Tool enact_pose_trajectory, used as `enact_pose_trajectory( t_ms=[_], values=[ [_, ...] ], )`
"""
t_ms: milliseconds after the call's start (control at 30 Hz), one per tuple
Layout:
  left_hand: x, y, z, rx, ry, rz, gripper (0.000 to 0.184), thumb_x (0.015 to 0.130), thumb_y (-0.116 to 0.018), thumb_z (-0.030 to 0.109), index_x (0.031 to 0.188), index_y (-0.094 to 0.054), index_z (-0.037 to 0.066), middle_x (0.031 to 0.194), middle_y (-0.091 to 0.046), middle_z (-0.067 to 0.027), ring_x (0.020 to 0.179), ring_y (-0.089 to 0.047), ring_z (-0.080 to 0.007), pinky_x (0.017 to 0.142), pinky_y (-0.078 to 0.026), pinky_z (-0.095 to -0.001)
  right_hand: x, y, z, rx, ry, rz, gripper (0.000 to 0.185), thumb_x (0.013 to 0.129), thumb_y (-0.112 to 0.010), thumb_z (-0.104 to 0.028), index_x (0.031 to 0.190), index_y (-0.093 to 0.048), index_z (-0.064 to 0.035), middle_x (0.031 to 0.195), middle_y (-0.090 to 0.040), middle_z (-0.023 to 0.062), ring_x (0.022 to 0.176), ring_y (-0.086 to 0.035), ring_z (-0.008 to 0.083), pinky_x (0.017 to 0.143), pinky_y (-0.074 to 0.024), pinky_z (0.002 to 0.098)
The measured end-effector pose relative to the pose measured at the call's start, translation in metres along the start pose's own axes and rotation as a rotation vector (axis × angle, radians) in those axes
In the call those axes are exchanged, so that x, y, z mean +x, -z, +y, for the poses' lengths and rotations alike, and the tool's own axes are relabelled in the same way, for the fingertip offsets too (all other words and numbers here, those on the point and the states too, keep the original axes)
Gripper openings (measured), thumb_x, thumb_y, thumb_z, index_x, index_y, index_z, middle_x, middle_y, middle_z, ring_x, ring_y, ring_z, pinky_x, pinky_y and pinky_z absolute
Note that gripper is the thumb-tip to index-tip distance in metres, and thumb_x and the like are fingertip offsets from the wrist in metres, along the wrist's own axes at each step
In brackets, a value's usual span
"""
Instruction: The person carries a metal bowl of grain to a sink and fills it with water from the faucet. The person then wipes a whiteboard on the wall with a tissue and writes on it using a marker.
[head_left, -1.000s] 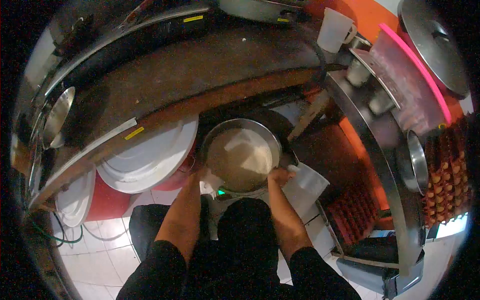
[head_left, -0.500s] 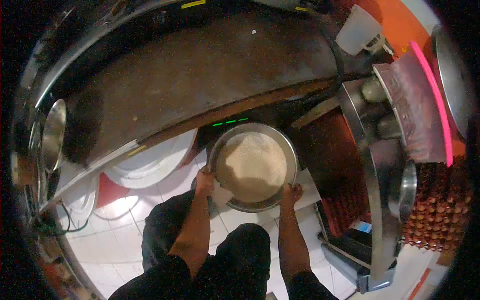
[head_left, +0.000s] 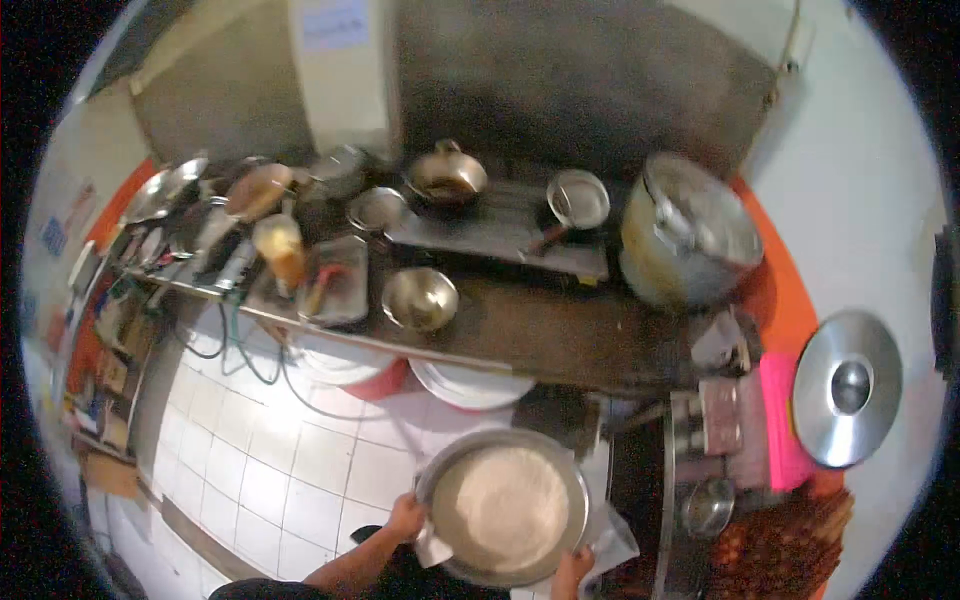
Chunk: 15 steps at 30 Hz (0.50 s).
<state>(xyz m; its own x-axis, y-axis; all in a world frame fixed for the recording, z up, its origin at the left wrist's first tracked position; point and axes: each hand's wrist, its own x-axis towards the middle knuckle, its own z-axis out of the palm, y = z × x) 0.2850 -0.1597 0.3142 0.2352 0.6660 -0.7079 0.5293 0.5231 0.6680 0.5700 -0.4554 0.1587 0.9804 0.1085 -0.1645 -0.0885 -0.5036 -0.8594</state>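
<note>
A wide round metal basin (head_left: 500, 440) holds pale, fine-grained stuff (head_left: 512, 508) that looks like rice, though the grains are too blurred to be sure. My left hand (head_left: 408, 517) is closed on the basin's left rim, with a pale cloth or paper piece (head_left: 434, 550) beside its fingers. At the lower right rim, my right hand (head_left: 572, 572) grips the basin too, next to a thin whitish sheet (head_left: 612, 540). The basin is held in front of my body, on the near side of the counter.
A dark counter (head_left: 520, 320) runs across, bearing a metal bowl (head_left: 420, 300), a wok (head_left: 447, 175), a tray (head_left: 340, 285) and a large pot (head_left: 690, 235). White-lidded tubs (head_left: 470, 385) stand underneath. To the right are a shelf unit (head_left: 665, 500), egg trays (head_left: 780, 550) and a round lid (head_left: 848, 390).
My view has risen and tilted up, bringing the whole counter and wall into sight. The basin has come away from the counter's front edge, still held in both hands.
</note>
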Motion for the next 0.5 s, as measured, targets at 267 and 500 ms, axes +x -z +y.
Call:
enact_pose_trajectory(
  t_ms=[267, 500],
  values=[
    [-0.255, 0.202, -0.064, -0.373, -0.273, 0.397, 0.031, 0.080, -0.063, 0.011, 0.105, -0.067, -0.006, 0.087, -0.072, -0.0137, 0.079, -0.066, -0.0220, 0.073, -0.054, -0.0384, -0.167, 0.018, -0.278, 0.195, -0.273, -0.924, 0.051, 0.085, -0.065, -0.035, 0.121, -0.039, -0.0103, 0.122, -0.040, 0.0055, 0.114, -0.031, 0.0210, 0.094, -0.0274, 0.0415],
    [-0.407, 0.332, -0.278, -0.534, -0.187, 0.871, 0.041, 0.074, -0.065, 0.024, 0.109, -0.071, 0.004, 0.095, -0.071, -0.0244, 0.089, -0.068, -0.0397, 0.083, -0.052, -0.0438, -0.418, -0.115, -0.325, -0.175, 0.093, -1.420, 0.064, 0.087, -0.068, -0.044, 0.136, -0.042, -0.0115, 0.136, -0.044, 0.0102, 0.123, -0.037, 0.0228, 0.103, -0.0307, 0.0397]
  ],
)
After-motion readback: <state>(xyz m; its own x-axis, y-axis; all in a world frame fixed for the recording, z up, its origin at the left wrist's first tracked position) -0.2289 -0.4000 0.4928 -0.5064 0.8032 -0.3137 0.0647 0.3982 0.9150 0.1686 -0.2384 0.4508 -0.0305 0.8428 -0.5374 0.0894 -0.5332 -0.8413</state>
